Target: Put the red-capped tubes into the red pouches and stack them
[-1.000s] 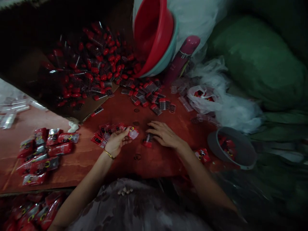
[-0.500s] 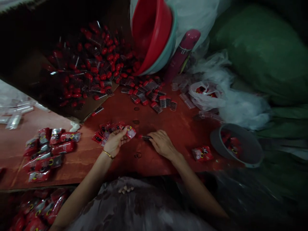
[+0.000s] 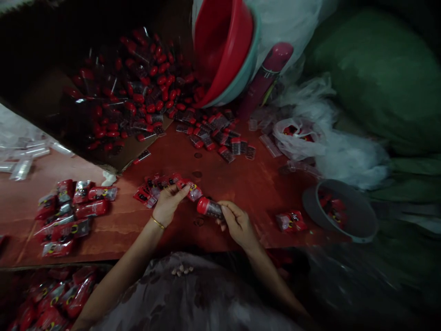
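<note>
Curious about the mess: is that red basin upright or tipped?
Tipped: the red basin leans on its side, nested in a teal basin, mouth facing left.

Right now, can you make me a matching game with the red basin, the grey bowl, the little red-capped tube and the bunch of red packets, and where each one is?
Things:
1. red basin
2. grey bowl
3. red-capped tube
4. bunch of red packets

Places:
A. held in the right hand
B. held in the left hand
C. tipped up, nested in a teal basin
D. standing on the table, far right

Pairs: 1-C, 2-D, 3-A, 4-B.
</note>
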### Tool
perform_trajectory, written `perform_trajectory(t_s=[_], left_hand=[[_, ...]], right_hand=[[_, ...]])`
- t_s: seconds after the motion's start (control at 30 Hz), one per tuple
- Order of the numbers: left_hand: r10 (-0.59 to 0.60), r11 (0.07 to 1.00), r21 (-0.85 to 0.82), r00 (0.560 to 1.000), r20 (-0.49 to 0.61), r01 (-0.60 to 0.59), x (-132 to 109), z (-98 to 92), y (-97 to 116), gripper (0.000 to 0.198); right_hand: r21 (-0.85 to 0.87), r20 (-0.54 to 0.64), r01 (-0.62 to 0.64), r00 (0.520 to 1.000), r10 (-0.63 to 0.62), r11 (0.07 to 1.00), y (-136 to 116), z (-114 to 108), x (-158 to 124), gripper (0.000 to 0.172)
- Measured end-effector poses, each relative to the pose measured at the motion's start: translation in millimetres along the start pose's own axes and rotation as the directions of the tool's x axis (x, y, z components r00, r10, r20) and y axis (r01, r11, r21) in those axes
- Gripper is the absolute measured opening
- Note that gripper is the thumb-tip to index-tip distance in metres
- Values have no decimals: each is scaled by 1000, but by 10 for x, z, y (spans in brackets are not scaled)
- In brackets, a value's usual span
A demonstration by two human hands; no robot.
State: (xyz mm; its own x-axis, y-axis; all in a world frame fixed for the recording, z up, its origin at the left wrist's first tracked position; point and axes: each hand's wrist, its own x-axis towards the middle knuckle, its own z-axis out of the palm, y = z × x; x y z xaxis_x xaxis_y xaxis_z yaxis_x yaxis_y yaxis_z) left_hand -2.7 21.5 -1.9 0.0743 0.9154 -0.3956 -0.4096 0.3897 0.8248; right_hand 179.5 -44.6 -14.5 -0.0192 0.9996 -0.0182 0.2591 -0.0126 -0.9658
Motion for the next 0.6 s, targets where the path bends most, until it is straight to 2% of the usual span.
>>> perform_trajectory(t_s=[0.17, 0.27, 0.37, 0.5, 0.6], left_hand=[[89, 992, 85, 995, 56, -93, 1, -42, -9, 29], [95, 989, 101, 991, 92, -104, -11, -33, -3, 28], [72, 994, 78, 992, 100, -80, -31, 5, 4, 29], [26, 999, 40, 995, 92, -30, -48, 59, -12, 34], [-15, 1000, 2, 999, 49, 15, -52, 80, -58, 36]], right_hand=[[1, 36, -43, 998, 43, 999, -1, 43, 44, 30], [8, 5, -52, 999, 52, 999, -13, 69, 52, 30], [2, -54, -38, 998, 38, 999, -17, 102, 57, 30], [-31, -71, -17, 997, 15, 999, 4, 152, 68, 30], [-72, -100, 7, 995, -15, 997, 29, 182, 76, 29]])
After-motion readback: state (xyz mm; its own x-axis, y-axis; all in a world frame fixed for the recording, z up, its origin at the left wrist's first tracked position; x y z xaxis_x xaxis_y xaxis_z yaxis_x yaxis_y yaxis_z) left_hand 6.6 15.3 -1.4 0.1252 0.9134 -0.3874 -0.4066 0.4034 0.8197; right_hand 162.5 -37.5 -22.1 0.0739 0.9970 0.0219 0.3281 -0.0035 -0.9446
